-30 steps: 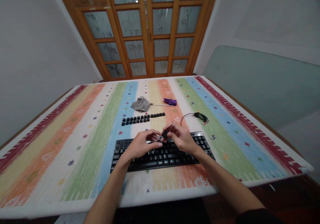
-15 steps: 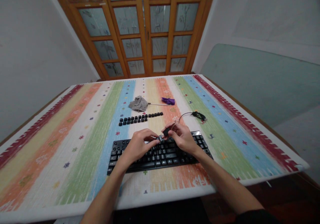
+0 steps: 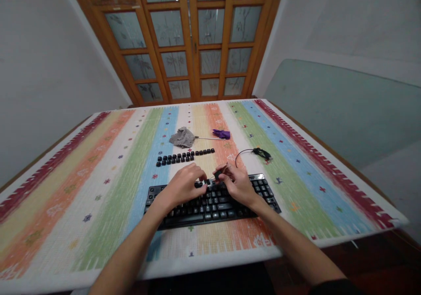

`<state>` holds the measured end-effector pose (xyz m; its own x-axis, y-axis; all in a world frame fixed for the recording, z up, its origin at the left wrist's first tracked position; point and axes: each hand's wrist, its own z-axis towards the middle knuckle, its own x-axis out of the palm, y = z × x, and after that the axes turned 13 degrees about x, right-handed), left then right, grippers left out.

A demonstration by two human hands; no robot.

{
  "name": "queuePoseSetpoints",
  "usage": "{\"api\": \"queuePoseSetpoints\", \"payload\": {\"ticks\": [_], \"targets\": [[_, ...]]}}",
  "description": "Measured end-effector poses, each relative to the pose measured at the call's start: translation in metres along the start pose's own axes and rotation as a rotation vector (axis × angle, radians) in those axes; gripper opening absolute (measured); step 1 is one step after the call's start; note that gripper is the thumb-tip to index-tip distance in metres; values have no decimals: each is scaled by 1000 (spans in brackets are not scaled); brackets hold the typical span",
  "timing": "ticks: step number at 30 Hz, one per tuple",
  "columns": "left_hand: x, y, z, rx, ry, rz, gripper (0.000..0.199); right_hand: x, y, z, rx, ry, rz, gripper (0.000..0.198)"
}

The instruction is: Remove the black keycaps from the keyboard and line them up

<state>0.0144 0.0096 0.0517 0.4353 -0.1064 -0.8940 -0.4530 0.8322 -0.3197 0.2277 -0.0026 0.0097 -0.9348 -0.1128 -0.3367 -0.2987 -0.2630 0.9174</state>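
evidently, the right hand (image 3: 239,184) pinches a black-handled wire keycap puller (image 3: 217,174) over the keyboard (image 3: 225,206) — seemingly angled so it faces the left hand (image 3: 183,183), whose fingers (image 3: 199,172) curl half-open, any hold unclear.

Black keyboard (image 3: 215,207) flat; black keycaps (image 3: 183,159) in two rows beyond; small dark tool (image 3: 217,174) held near far edge

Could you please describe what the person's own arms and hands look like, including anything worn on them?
The left hand and right hand are ungloved, with bare wrists and forearms. A black sleeve shows on the right arm at the picture's bottom edge; none shows on the left.
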Motion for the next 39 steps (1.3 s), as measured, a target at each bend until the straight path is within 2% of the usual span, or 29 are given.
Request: {"api": "queuePoseSetpoints", "payload": {"ticks": [5,10,16,25,39], "targets": [[-9,30,5,-22,-104,94,7,3,-4,1,22,-48,59,12],[-13,66,16,-57,-13,211,9,4,-5,-1,35,-67,121,14],[2,89,27,-82,147,325,13,1,-8,-3,35,-82,123,12],[17,101,33,-112,191,369,16,-3,-9,-3,51,-101,128,14],[17,100,33,-133,209,374,16,-4,-11,-3,24,-83,98,9]]}}
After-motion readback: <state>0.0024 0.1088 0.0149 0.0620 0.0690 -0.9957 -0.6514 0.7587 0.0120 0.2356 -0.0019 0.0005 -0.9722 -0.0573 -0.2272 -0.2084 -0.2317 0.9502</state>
